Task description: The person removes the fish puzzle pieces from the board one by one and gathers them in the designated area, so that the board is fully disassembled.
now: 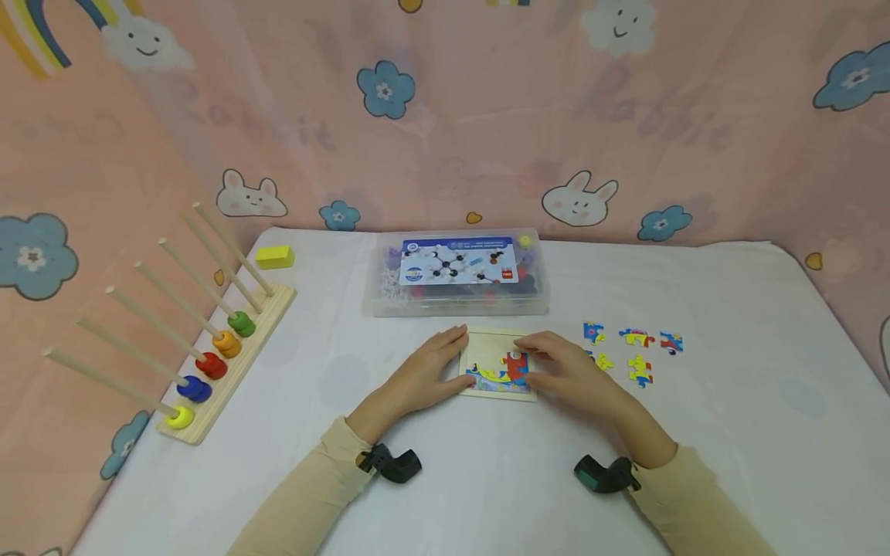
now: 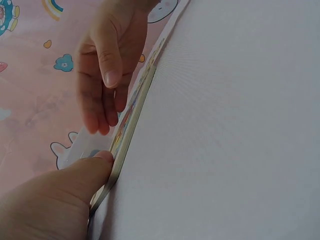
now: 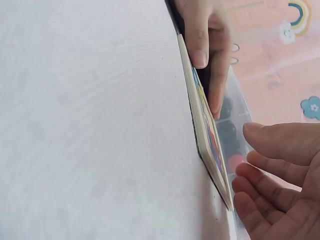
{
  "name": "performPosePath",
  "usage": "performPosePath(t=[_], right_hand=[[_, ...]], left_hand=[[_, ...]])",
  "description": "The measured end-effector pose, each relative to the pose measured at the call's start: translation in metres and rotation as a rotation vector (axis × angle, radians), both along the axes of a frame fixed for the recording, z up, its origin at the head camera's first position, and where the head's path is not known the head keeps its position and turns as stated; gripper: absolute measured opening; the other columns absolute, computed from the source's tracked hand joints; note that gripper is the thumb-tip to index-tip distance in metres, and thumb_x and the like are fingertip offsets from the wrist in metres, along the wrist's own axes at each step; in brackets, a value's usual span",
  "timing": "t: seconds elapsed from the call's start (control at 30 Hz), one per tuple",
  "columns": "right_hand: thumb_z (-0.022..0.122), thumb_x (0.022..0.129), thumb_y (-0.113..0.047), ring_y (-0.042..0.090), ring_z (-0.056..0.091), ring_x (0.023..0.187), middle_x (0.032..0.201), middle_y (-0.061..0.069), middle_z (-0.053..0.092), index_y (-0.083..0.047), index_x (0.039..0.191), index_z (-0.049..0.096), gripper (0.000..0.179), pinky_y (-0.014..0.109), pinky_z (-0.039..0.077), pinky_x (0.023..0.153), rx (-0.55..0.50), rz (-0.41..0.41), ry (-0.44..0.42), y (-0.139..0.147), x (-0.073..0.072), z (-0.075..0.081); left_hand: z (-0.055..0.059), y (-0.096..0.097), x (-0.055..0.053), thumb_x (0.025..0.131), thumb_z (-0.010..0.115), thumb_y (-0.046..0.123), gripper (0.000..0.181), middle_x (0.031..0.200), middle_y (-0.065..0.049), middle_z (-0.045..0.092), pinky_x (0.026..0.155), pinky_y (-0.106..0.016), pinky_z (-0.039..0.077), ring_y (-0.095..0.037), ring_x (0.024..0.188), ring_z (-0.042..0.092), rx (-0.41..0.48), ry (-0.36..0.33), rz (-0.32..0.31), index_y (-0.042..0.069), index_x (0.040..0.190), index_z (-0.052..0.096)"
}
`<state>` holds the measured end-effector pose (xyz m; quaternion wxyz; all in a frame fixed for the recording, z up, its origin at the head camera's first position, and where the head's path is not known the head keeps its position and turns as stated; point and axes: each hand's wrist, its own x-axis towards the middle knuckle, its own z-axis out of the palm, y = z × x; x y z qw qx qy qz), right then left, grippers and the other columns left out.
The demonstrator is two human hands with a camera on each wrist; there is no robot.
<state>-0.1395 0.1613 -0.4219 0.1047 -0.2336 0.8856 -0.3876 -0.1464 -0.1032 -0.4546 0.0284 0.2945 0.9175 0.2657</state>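
A small wooden jigsaw tray (image 1: 492,342) lies between the two hands on the white cloth. Along its near side sit yellow and blue pieces, and a red jigsaw piece (image 1: 516,366) stands at its right. My left hand (image 1: 426,369) spans the tray's left side, fingertips at the far corner. Its thumb (image 2: 95,169) rests on the tray's edge in the left wrist view. Over the right side hovers my right hand (image 1: 573,376), fingers loosely bent and apart from the thumb. The right wrist view shows nothing between that hand's fingers (image 3: 270,135).
Several loose jigsaw pieces (image 1: 636,337) lie right of the tray, partly behind the right hand. Beyond it stands a clear plastic box (image 1: 459,301) with a molecule label. A wooden peg rack (image 1: 225,386) with coloured rings and a yellow block (image 1: 274,257) are at left.
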Motion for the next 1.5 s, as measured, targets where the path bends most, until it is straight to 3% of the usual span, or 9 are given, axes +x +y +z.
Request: performPosePath(t=[0.17,0.5,0.87,1.03,1.27,1.5], right_hand=[[0.068,0.085,-0.007,0.032,0.048,0.124,0.130,0.014,0.054,-0.001,0.129,0.054,0.047,0.052,0.039,0.105,0.004,0.028,0.037,-0.010,-0.004,-0.003],[0.070,0.084,-0.009,0.034,0.046,0.123,0.129,0.015,0.051,0.000,0.123,0.058,0.042,0.054,0.038,0.106,0.087,0.005,0.080,-0.015,-0.005,-0.011],[0.070,0.084,-0.010,0.032,0.044,0.124,0.129,0.013,0.049,-0.005,0.119,0.056,0.038,0.053,0.035,0.108,0.033,0.005,0.060,-0.013,-0.005,-0.016],[0.071,0.083,-0.008,0.030,0.044,0.119,0.126,0.013,0.051,-0.006,0.117,0.055,0.038,0.052,0.038,0.106,0.027,0.000,0.077,-0.014,-0.003,-0.014],[0.072,0.082,-0.007,0.026,0.046,0.109,0.118,0.008,0.058,-0.009,0.115,0.059,0.036,0.046,0.043,0.096,0.116,-0.020,0.154,-0.014,-0.002,-0.012],[0.069,0.084,-0.007,0.027,0.047,0.113,0.120,0.008,0.059,-0.009,0.119,0.061,0.036,0.049,0.043,0.099,0.126,-0.032,0.114,-0.013,-0.002,-0.011]], left_hand=[[-0.002,0.000,0.000,0.090,0.062,0.042,0.072,0.154,-0.009,0.031,0.117,-0.037,0.026,-0.025,0.142,0.029,-0.001,-0.005,-0.001,0.002,0.144,0.037],[-0.001,0.000,0.000,0.089,0.063,0.042,0.072,0.153,-0.009,0.032,0.116,-0.038,0.028,-0.025,0.142,0.029,-0.005,0.012,-0.001,0.002,0.144,0.038],[0.001,0.000,0.000,0.090,0.062,0.042,0.072,0.154,-0.008,0.031,0.117,-0.039,0.026,-0.025,0.143,0.028,0.002,-0.014,0.004,0.003,0.145,0.037],[0.000,0.000,0.000,0.090,0.062,0.042,0.072,0.154,-0.008,0.031,0.117,-0.039,0.027,-0.024,0.143,0.028,0.005,-0.014,0.005,0.003,0.145,0.038],[0.000,0.000,0.001,0.090,0.063,0.041,0.072,0.154,-0.009,0.031,0.116,-0.039,0.027,-0.025,0.142,0.029,0.001,0.004,-0.003,0.001,0.144,0.038],[0.001,0.000,0.001,0.090,0.063,0.042,0.072,0.154,-0.009,0.031,0.117,-0.039,0.026,-0.026,0.142,0.029,-0.009,0.006,-0.001,0.002,0.144,0.038]])
